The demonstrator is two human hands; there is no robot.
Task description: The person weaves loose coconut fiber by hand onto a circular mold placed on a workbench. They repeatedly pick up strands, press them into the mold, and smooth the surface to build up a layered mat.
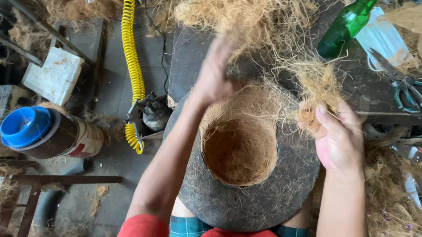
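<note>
Far left, on the floor: dark cylindrical canister with blue plastic lid point(40, 133); beside it, coiled yellow hose point(129, 48). Left hand point(212, 75) raised edge-on at far-left rim of round dark mould lined with brown coconut fibre point(251, 164), fingers point(220, 49) straight and released, pressed to the fibre lining, gripping nothing. Mould resting on lap against desk point(192, 51), round hollow opening upward, between both hands. Right hand point(336, 137) just beside mould's right rim, fingers point(330, 120) clenched on small tuft of loose tan fibre point(315, 89). Farther right on desk: green glass bottle point(347, 25); teal-handled scissors point(414, 93).
</note>
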